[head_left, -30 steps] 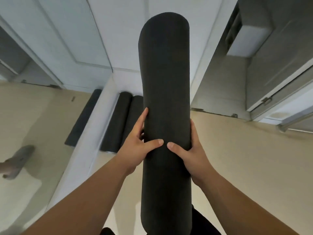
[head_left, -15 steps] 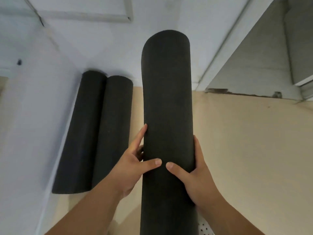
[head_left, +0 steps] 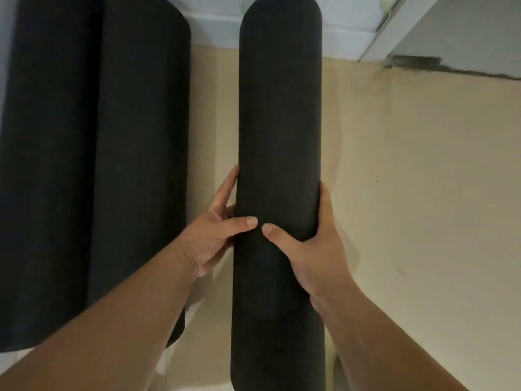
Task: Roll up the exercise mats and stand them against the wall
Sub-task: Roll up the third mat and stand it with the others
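Left hand point(head_left: 214, 238) and right hand point(head_left: 315, 249) clamp the rolled mat point(head_left: 279, 108) from either side, fingers curled behind it, thumbs almost meeting on its front. I see a dark, matte, finely grained foam cylinder over the beige floor point(head_left: 408, 193), its far end at the floor's edge below the white wall point(head_left: 214, 32). Two similar black rolls, one point(head_left: 141, 165) touching the other point(head_left: 50, 165), sit just beside it on the left.
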{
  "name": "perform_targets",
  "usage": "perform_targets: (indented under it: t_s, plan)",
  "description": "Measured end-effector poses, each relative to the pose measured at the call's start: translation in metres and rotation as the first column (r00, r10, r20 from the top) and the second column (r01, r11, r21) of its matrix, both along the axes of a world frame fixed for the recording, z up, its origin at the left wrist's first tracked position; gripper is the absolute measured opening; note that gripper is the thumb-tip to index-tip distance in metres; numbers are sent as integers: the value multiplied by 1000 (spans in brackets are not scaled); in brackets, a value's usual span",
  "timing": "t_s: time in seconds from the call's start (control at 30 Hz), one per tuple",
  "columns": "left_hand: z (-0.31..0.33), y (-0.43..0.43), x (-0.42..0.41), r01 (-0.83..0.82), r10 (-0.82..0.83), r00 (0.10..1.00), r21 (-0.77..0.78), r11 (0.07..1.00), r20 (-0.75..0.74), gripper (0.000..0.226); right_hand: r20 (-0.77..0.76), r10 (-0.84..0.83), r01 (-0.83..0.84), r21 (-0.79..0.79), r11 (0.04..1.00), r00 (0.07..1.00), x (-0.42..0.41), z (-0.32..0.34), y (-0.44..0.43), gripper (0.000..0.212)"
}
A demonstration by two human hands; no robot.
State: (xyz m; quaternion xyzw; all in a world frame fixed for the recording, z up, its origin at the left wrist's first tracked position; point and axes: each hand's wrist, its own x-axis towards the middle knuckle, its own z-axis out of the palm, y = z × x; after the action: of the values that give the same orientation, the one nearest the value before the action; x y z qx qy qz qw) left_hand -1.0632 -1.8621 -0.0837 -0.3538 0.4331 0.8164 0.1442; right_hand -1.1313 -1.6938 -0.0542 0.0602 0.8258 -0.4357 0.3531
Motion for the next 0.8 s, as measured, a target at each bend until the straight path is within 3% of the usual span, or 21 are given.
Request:
perform_targets:
  t_s: [0.17,0.3,0.37,0.43,0.53,0.63,0.8]
  plan:
    - [-24,-30,3,15,-12,998,-45,999,60,95,-45,65,-59,115,992,997,13,-45,-34,119]
    - [-4,-30,5,56,-8,990,-337,940,143,88,-34,116,-110,148,983,993,21,-52,-43,123]
    - [7,-21,5,202,-109,976,-588,783,190,83,34,83,-84,43,995,996,17,-46,-35,122]
    - [15,-15,5,349,-256,935,-764,543,245,76,138,64,-53,-86,995,988,6,-42,-26,120]
    - [15,-15,6,423,-421,855,-877,228,303,61,192,95,-71,-129,989,977,-8,-43,-24,128]
    - [8,-22,8,409,-429,805,-907,-98,409,55,100,181,-172,-95,981,978,-4,-45,-43,130]
    - [7,-57,12,431,-350,775,-844,-318,527,51,46,299,-297,-49,954,953,3,-48,-92,118]
